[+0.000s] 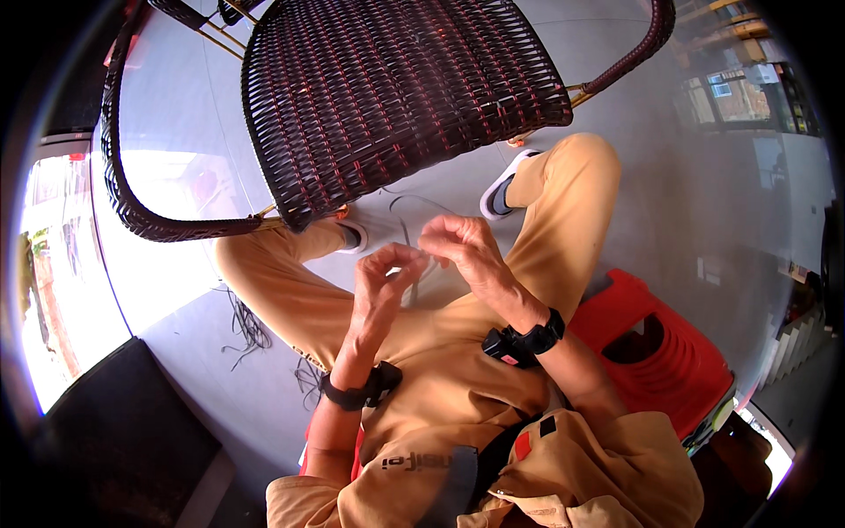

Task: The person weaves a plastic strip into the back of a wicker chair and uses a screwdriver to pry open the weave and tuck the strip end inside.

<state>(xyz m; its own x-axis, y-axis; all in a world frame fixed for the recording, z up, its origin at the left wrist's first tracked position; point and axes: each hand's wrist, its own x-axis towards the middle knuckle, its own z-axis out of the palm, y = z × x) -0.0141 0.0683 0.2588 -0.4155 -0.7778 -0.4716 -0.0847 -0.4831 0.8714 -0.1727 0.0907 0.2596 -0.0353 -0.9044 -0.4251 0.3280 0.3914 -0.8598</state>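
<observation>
You sit at work on a woven chair (pixel 405 97), its dark brown panel threaded with reddish strands and filled from edge to edge as far as the view reaches, so the main weaving looks done. What is left, judging from your pose, is handwork on a narrow strip (pixel 405 231) at your fingertips, between your hands and above your lap, just short of the chair's near edge; neither hand touches the chair. The fingers of your left hand (pixel 385 271) are drawn together at the tips, and those of your right hand (pixel 466 251) meet close beside them, both seemingly clamped on the strip, though blur there makes it hard to say whether it is one length or two ends. The count: one chair, with two wrapped armrests in sight, the left (pixel 145 216) and the right (pixel 647 48); two hands; two black wristbands, one on the left wrist (pixel 359 390) and one on the right (pixel 535 337); two shoes; one red plastic stool (pixel 678 387) by your right side; and two loose tangles of dark strips on the grey floor (pixel 669 229) to your left, a larger one (pixel 249 326) and a smaller one (pixel 308 380) close to your leg.
</observation>
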